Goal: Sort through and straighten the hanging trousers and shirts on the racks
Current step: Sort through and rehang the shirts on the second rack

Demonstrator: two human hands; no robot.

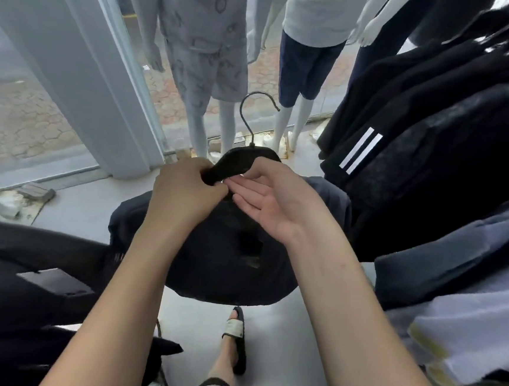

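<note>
Pinching the near end of a black hanger [243, 161], your left hand [185, 193] is closed on it, fingers curled tight around what looks like a clip or the fabric edge there; the exact contact is hidden by the knuckles. Your right hand [268, 197] lies palm up just beside it, fingers loosely spread, thumb over the hanger's top and fingertips meeting the left hand's at the same spot. It steadies rather than grips, so the left can work the fastening. The hanger is off any rack, its hook [255, 113] pointing away from you into free air, which is why both hands have to carry it.

Below them the dark garment [217, 251] hangs in a bunched heap above the floor [91, 209], not yet straight. My guess is you are refastening it before rehanging.

To your right, dark trousers [421, 130], one with white stripes, crowd a rack; more dark clothes [24, 280] hang at your left. Mannequins [204, 50] stand beyond, by the window.
</note>
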